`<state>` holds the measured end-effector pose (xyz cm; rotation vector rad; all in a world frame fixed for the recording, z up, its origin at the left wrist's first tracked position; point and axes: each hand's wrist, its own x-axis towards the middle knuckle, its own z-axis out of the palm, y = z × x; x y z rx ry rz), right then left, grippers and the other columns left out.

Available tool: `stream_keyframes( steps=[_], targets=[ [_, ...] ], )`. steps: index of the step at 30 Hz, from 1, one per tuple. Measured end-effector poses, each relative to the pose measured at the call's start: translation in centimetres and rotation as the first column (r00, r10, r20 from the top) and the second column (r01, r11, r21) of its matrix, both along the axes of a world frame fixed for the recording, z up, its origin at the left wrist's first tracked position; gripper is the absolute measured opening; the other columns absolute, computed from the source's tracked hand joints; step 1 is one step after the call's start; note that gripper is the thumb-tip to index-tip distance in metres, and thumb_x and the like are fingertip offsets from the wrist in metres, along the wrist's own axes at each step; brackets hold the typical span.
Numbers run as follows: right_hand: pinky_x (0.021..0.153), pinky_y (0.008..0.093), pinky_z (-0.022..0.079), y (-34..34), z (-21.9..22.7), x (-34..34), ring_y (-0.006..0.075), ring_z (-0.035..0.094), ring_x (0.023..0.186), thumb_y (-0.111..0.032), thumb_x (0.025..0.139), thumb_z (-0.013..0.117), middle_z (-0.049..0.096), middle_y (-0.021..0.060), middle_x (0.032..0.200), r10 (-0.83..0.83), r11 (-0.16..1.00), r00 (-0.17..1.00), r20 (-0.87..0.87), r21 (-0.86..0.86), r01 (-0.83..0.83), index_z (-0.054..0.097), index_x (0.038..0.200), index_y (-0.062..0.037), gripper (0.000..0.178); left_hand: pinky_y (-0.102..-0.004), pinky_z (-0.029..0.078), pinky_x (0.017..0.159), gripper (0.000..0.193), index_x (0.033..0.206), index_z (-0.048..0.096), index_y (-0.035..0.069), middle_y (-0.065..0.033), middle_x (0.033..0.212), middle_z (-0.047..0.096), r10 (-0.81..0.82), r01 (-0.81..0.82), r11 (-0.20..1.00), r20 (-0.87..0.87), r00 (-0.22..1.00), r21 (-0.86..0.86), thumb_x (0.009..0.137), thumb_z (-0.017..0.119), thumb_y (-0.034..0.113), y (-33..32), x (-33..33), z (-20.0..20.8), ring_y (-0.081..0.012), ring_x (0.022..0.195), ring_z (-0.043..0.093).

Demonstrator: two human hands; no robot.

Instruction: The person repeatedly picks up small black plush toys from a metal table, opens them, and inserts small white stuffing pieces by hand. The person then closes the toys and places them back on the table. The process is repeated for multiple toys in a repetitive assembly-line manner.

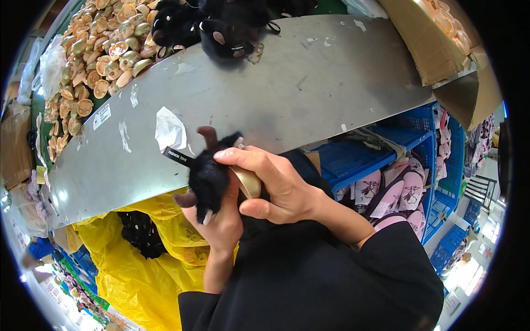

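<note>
In front of my body, over the near edge of the metal table (265,94), I hold a small black plush toy (207,175) with brown horn-like parts, white tufts and a black ribbon tag. My left hand (221,226) is closed around it from below, its fingers mostly hidden. A shiny gold plastic shell (249,183) sits against the toy's right side. My right hand (281,185) curves around this shell, thumb near its lower edge and index fingertip pressing the black fur. How far the shell sits inside the toy is hidden.
Gold and peach plastic shells (118,49) are heaped at the far left. More black plush toys (226,33) lie at the back. A yellow bag (138,276) holds black pieces below the table. Cardboard box (430,44) back right; blue crates (353,163) with pink items at right.
</note>
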<state>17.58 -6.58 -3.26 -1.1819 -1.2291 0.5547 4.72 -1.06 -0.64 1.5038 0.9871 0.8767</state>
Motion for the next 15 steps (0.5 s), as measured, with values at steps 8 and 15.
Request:
stream_keyframes(
  steps=[8, 15],
  targets=[
    [0.067, 0.0333, 0.053, 0.8, 1.2, 0.9, 0.0284, 0.063, 0.073, -0.031, 0.073, 0.09, 0.063, 0.0136, 0.091, -0.108, 0.994, 0.988, 0.109, -0.021, 0.111, 0.062, 0.117, -0.0075, 0.057, -0.0335, 0.054, 0.091, 0.045, 0.129, 0.056, -0.004, -0.0097, 0.124, 0.063, -0.088, 0.085, 0.996, 0.097, 0.991, 0.036, 0.097, 0.068, 0.026, -0.9, -1.1, -1.9, -0.0191, 0.106, 0.065],
    [0.065, 0.0227, 0.048, 0.8, 1.9, 1.0, 0.0085, 0.057, 0.071, -0.018, 0.079, 0.084, 0.061, 0.0038, 0.083, -0.131, 0.985, 0.976, -0.173, -0.138, 0.108, 0.059, 0.103, -0.0021, 0.038, -0.0371, 0.051, 0.102, 0.039, 0.129, 0.06, -0.004, -0.0117, 0.122, 0.067, -0.054, 0.108, 0.947, 0.182, 0.982, -0.304, 0.098, 0.067, 0.019, 0.4, -1.3, -0.5, -0.023, 0.113, 0.065]
  ],
)
